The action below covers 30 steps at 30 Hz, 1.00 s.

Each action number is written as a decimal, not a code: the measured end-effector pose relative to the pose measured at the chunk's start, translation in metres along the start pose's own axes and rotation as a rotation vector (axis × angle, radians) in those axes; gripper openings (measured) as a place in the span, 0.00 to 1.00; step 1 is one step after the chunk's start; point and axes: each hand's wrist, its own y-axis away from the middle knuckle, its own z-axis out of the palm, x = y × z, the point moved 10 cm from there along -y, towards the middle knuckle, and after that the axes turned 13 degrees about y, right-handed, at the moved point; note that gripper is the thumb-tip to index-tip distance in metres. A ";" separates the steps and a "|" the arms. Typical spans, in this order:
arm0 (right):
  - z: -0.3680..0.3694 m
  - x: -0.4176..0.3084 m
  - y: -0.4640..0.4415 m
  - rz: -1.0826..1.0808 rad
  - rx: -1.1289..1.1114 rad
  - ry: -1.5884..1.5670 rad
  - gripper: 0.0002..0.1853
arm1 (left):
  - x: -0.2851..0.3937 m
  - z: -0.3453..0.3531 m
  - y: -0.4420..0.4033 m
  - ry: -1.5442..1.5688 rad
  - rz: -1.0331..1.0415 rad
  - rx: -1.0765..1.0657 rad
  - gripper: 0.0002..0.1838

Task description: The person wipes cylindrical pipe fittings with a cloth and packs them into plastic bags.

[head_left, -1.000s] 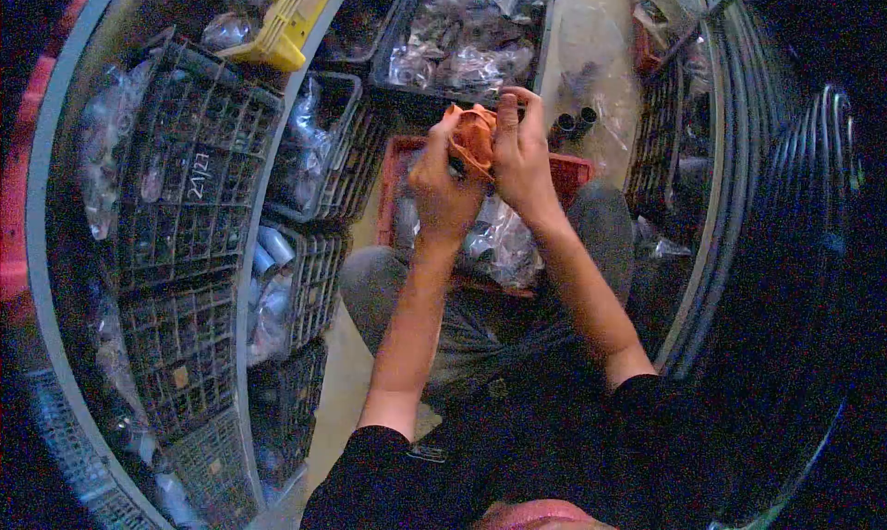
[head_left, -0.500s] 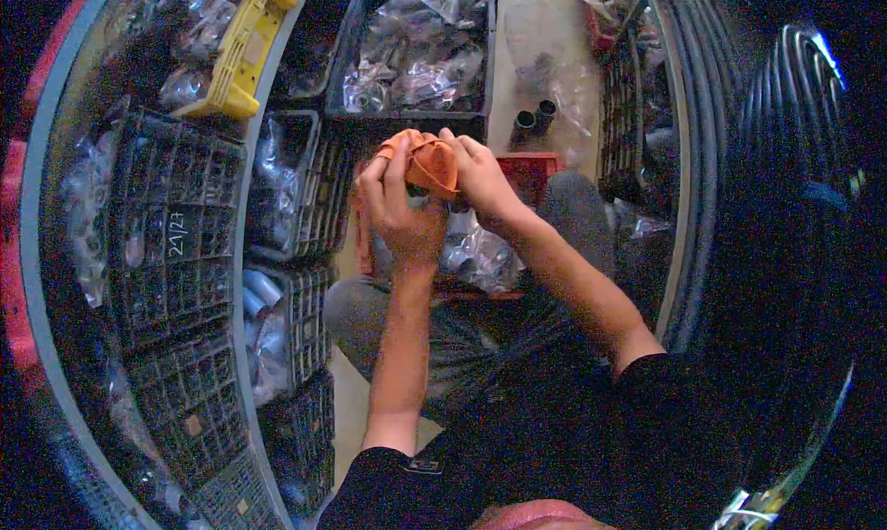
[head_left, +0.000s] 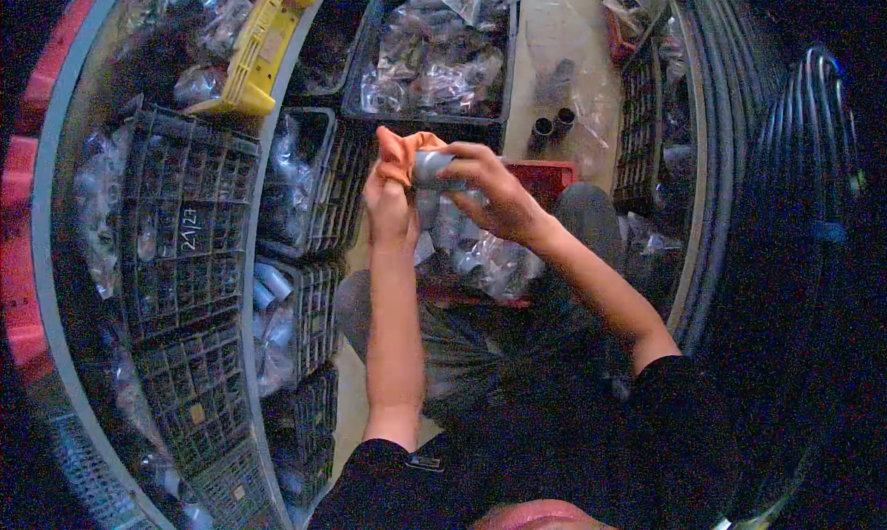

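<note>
My left hand (head_left: pixel 390 211) is closed round an orange cloth (head_left: pixel 397 153), its folds sticking up above the fingers. Against the cloth's right side is a grey plastic pipe fitting (head_left: pixel 431 167), gripped from the right by the fingers of my right hand (head_left: pixel 499 195). The cloth hides the fitting's left end. Below both hands, between my knees, stands a red crate (head_left: pixel 545 171) containing grey pipe fittings (head_left: pixel 450 220) and clear plastic bags (head_left: pixel 499 264).
A black crate of bagged parts (head_left: pixel 434 54) stands ahead. Stacked black crates (head_left: pixel 189 230) and a yellow bin (head_left: pixel 259 49) line the left shelf. Two short black tubes (head_left: pixel 552 123) stand on the floor ahead right. Coiled black pipe (head_left: pixel 730 160) is at the right.
The cloth was bunched under both hands. Now my right hand has come off it and grips the grey fitting, which shows beside the cloth. The whole view has shifted slightly.
</note>
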 end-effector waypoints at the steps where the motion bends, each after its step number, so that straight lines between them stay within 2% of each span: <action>1: -0.007 0.016 0.002 0.138 0.053 -0.153 0.29 | 0.007 -0.014 0.005 -0.172 0.117 0.050 0.12; 2: -0.011 0.018 0.001 0.138 0.058 -0.155 0.29 | 0.023 -0.007 0.012 -0.350 0.224 0.122 0.12; 3: -0.012 0.047 0.009 0.426 0.087 -0.349 0.23 | 0.025 -0.008 0.010 -0.354 0.225 0.121 0.12; 5: 0.003 0.091 0.042 1.004 0.142 -0.734 0.18 | 0.019 0.000 0.003 -0.650 0.134 0.040 0.12; 6: 0.004 0.105 0.043 0.975 0.149 -0.536 0.21 | 0.015 0.005 0.002 -0.749 0.104 0.008 0.12; 7: 0.006 0.114 0.052 0.979 0.156 -0.537 0.21 | 0.008 0.015 0.007 -0.857 0.136 -0.026 0.13; 8: 0.018 0.111 0.055 1.018 0.000 -0.584 0.23 | 0.002 0.027 0.014 -0.963 0.168 -0.063 0.15; 9: 0.026 0.103 0.057 1.054 -0.160 -0.629 0.25 | 0.013 0.070 0.024 -1.174 0.378 -0.234 0.18; 10: 0.027 0.104 0.065 1.175 -0.221 -0.592 0.28 | 0.024 0.110 0.040 -1.366 0.637 -0.366 0.21; 11: 0.028 0.107 0.068 1.181 -0.213 -0.585 0.28 | 0.013 0.101 0.040 -1.358 0.634 -0.374 0.21; 12: 0.032 0.111 0.072 1.186 -0.257 -0.586 0.30 | 0.002 0.075 0.028 -1.072 0.442 -0.270 0.24; 13: 0.037 0.114 0.076 1.190 -0.304 -0.587 0.31 | -0.012 0.054 0.023 -0.928 0.295 -0.231 0.29; 14: 0.029 0.101 0.063 1.150 -0.254 -0.633 0.27 | -0.018 0.049 0.020 -0.782 0.162 -0.173 0.33; 15: 0.030 0.099 0.063 1.155 -0.248 -0.629 0.27 | -0.018 0.055 0.020 -0.779 0.157 -0.179 0.33; 18: 0.008 0.083 0.030 0.769 -0.162 -0.332 0.16 | -0.017 0.058 0.008 -0.602 0.162 -0.162 0.33; 19: 0.001 0.079 0.024 0.688 -0.135 -0.230 0.15 | -0.009 0.052 0.012 -0.751 0.200 -0.122 0.29; 21: -0.015 0.038 -0.007 0.120 -0.047 -0.034 0.15 | -0.011 0.018 0.003 -0.447 0.170 0.046 0.19; 22: -0.007 0.030 0.001 0.025 -0.135 0.045 0.22 | -0.008 0.007 -0.002 -0.450 0.176 0.046 0.19; 24: -0.010 0.030 0.003 -0.025 -0.109 0.114 0.23 | -0.018 -0.051 -0.007 -0.096 -0.082 0.328 0.10; 25: -0.013 0.029 0.003 -0.081 -0.079 0.198 0.25 | -0.004 -0.108 -0.007 -0.091 0.135 0.522 0.08; 26: -0.022 0.048 0.012 0.064 -0.024 0.191 0.28 | 0.016 -0.112 -0.019 -0.206 0.183 0.426 0.09; 27: -0.035 0.075 0.015 0.246 0.051 0.036 0.30 | 0.032 -0.102 -0.024 -0.318 0.228 0.331 0.10; 29: -0.068 0.141 0.036 0.641 0.114 0.086 0.29 | 0.044 -0.084 -0.014 -0.413 0.278 0.345 0.12; 30: -0.085 0.173 0.041 0.425 0.180 0.398 0.28 | 0.043 -0.057 -0.008 -0.488 0.242 0.312 0.12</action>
